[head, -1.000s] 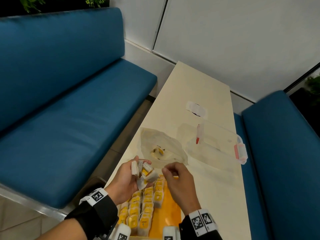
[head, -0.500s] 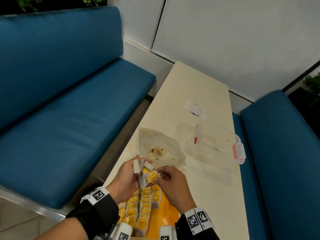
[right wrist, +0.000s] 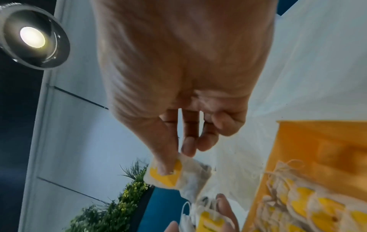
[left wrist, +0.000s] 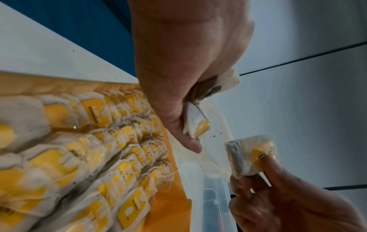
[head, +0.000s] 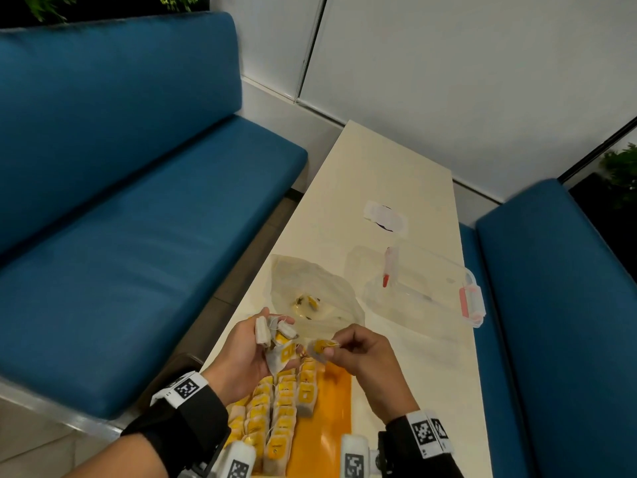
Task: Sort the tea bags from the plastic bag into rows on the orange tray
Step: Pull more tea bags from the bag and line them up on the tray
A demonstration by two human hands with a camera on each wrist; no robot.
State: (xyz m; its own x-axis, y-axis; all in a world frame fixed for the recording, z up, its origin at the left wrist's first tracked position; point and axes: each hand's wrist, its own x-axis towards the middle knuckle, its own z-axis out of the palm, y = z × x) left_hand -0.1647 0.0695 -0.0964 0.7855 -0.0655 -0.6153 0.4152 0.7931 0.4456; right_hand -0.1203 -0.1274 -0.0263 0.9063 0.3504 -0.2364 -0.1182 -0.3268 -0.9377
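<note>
Blue benches (head: 138, 201) are flanking the pale surface (head: 396, 174). Left hand (head: 246, 353) is clutching several tea bags (head: 275, 336); right hand (head: 358, 353) is pinching a single tea bag (head: 320, 348) just beside it, above the orange tray (head: 336, 419). Only the head view is showing the plastic bag (head: 310, 294) lying beyond both hands.

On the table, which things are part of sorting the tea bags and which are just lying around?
Part of the job:
orange tray
rows of tea bags
plastic bag
handful of bags in left hand
single tea bag in right hand

Lying about:
clear lidded container
white sticker
</note>
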